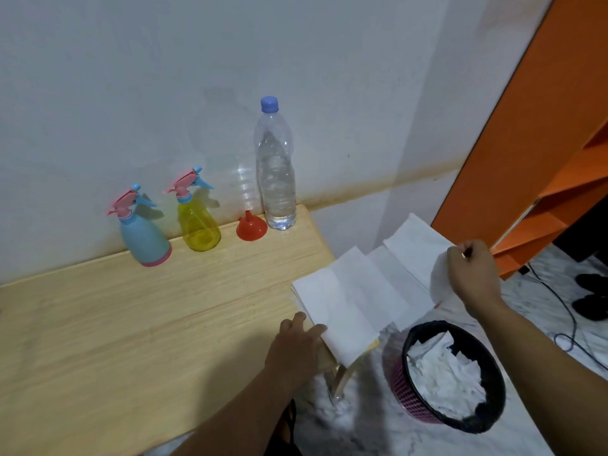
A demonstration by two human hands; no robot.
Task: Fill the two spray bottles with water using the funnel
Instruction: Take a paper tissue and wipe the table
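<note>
- On the worktop [131,317], against the wall, stand a blue spray bottle [143,233] and a yellow spray bottle [197,222], both with their spray heads on.
- Right of the yellow bottle, a red funnel [251,227] sits mouth-down; just right of it stands a capped water bottle [276,172], mostly full.
- The left hand [297,340] rests on the worktop's right edge, fingers straight, touching a strip of paper towel [358,297].
- The right hand [473,274], its grip pinched on the towel's far end, is above a waste basket [454,376] holding crumpled paper.
</note>
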